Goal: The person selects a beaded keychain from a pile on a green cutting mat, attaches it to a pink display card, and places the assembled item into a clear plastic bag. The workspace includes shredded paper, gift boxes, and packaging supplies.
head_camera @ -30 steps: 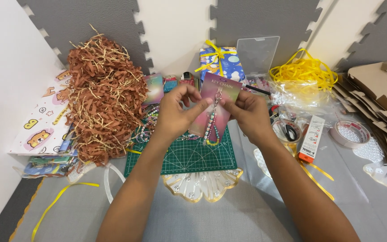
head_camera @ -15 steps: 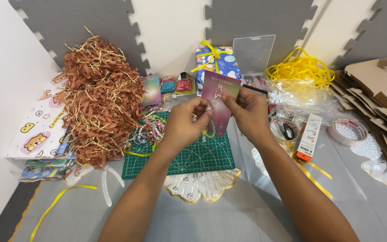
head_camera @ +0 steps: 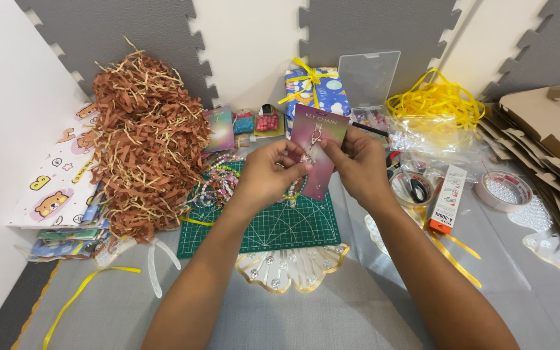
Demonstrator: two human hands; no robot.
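Both hands hold a pink-purple backing card point(head_camera: 319, 133) upright above the green cutting mat point(head_camera: 273, 223). A beaded keychain hangs on the card's front. My left hand point(head_camera: 268, 172) pinches the beaded chain at the card's lower left edge. My right hand point(head_camera: 356, 162) grips the card's right side, fingertips near the chain's metal clasp. The card's lower half is partly hidden by my fingers.
A heap of brown paper shred point(head_camera: 144, 155) lies left, patterned paper sheets point(head_camera: 59, 175) beside it. Behind are a wrapped gift box point(head_camera: 315, 91), a clear plastic case point(head_camera: 367, 78) and yellow ribbon point(head_camera: 435, 104). Tape rolls point(head_camera: 503, 191), a glue box point(head_camera: 448, 198) and flat cardboard point(head_camera: 552, 142) lie right. A scalloped tray point(head_camera: 290, 269) sits in front.
The hands have drawn closer together on the card and lifted it slightly. My left fingers have shifted from the card's side to pinching the beaded chain.
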